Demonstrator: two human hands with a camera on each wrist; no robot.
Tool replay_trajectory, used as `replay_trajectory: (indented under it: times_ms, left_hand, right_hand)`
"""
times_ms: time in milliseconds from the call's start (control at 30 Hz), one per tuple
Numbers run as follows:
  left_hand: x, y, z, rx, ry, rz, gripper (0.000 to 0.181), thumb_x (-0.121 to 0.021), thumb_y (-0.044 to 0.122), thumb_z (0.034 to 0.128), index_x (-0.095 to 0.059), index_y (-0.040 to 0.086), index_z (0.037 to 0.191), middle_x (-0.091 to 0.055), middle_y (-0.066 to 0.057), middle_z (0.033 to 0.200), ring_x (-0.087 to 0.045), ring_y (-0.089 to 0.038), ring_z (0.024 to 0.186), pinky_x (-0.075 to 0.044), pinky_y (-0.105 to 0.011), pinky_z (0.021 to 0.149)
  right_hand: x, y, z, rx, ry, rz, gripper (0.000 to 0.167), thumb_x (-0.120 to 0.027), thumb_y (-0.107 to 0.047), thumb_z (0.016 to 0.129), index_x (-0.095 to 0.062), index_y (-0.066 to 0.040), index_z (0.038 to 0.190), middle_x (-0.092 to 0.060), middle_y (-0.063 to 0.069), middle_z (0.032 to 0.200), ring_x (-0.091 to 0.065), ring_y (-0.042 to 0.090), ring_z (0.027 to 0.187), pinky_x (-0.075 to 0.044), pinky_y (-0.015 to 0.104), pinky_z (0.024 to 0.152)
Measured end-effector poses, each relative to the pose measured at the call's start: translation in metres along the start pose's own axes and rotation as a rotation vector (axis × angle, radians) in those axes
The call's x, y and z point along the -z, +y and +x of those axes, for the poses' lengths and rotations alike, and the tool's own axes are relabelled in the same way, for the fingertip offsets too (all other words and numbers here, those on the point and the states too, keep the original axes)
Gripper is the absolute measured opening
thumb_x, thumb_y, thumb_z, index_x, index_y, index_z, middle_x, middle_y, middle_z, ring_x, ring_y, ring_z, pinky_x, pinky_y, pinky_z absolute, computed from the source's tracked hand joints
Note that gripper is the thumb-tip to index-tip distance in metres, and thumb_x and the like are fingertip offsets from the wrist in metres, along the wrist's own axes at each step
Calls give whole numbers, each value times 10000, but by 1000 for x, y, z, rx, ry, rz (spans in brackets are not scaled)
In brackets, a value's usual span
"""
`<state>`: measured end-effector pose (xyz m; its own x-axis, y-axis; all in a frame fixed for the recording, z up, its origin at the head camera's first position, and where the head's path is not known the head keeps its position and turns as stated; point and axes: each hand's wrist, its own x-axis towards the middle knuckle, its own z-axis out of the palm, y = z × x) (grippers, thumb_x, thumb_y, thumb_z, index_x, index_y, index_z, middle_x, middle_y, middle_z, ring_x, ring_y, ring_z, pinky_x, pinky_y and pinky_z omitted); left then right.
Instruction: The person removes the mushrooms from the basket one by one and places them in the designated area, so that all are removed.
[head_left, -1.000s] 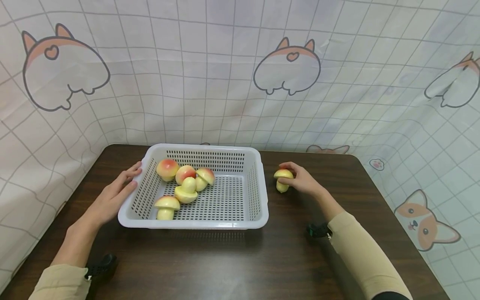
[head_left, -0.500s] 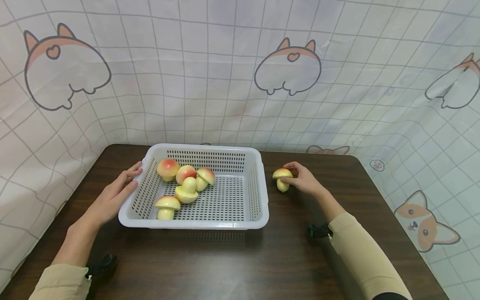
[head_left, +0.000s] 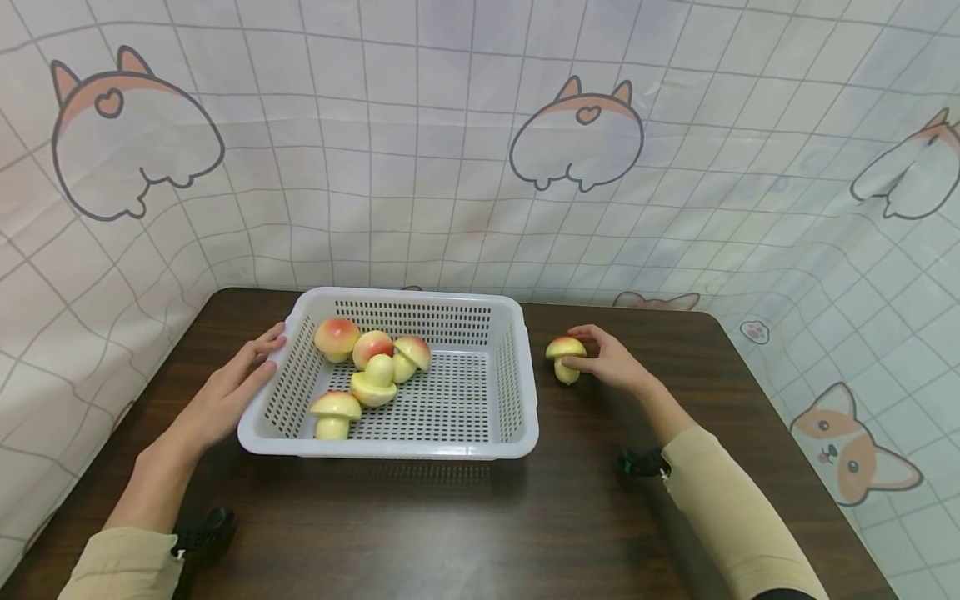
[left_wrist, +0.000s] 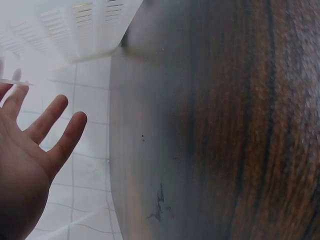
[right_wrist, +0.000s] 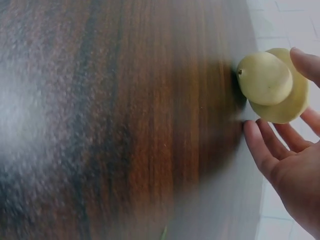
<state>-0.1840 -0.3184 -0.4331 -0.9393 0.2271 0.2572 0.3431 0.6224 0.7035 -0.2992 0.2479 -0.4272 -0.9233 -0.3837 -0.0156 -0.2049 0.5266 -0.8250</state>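
Yellow and red: the mushroom (head_left: pixel 566 350) is pinched, just right of the basket (head_left: pixel 390 450)

Head view first, and I've got the whole worktop (head_left: pixel 465 525) in front of me. Out on the right, the person's right grip (head_left: pixel 613 360) has hold of the mushroom, thumb and fingers drawn in to about the width of the piece. It's near the basket's right side but apart from it, stem pointing down. Does that stem rest on the wood? From up here I can't tell. Over on the left, the left grip (head_left: pixel 228 392) lies against the basket's left rim, fingers extended, nothing caught in it. Inside, five more mushrooms (head_left: pixel 335 406) gather toward the left, one of them stem up.

Left wrist feed now: the fingers I can see are parted and nearly straight, up by the pale plastic. Steadying duty, I'd judge.

Across to the right wrist, and here's the mushroom stem-end on! Thumb at one edge of the cap, a finger reaching behind it, the others loose and apart beneath. A light pinch, by my reading.

So I'd call this step securing the pick-up. The next move calls for firming that pinch on a smooth, rounded cap, then a level lift, high enough to clear the rim if it heads left.
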Motion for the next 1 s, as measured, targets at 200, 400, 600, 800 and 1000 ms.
replay_trajectory:
  times_ms: [200,400,600,800,1000]
  left_hand:
    - [0,1,0,1,-1,3,450,-431,254,1110,-400,65,1517,-215,-112,1690,-421,-537,1355,-472,-169,792]
    - [0,0,0,-7,-1,-2,448,-427,246,1111,-399,60,1518,-215,-112,1690,-441,-519,1340,-486,-185,786]
    - [0,0,0,-4,-2,-1,454,-427,251,1110,-395,61,1522,-213,-115,1690,-442,-524,1337,-485,-186,785]
    - [-1,0,0,-7,2,1,451,-426,247,1112,-398,64,1523,-219,-102,1690,-468,-499,1319,-499,-197,773]
    - [0,-1,0,-3,-2,2,458,-429,250,1111,-393,72,1532,-217,-92,1692,-460,-497,1329,-490,-188,786]
  right_hand:
    - [2,24,7,2,17,-51,626,-725,-207,981,-425,43,1471,-499,272,1441,-467,442,1332,-385,572,1052]
    - [4,26,6,-20,41,-60,609,-757,-237,958,-470,22,1430,-536,241,1381,-490,426,1299,-412,549,1019]
    - [6,23,4,-20,54,-90,582,-756,-234,957,-497,33,1404,-552,243,1348,-499,422,1262,-419,513,982]
    - [7,26,4,-7,65,-96,514,-758,-213,955,-555,13,1370,-587,220,1317,-551,393,1192,-442,449,931]
    - [5,28,5,33,67,-63,485,-731,-163,972,-560,26,1385,-604,232,1336,-573,395,1193,-441,441,935]
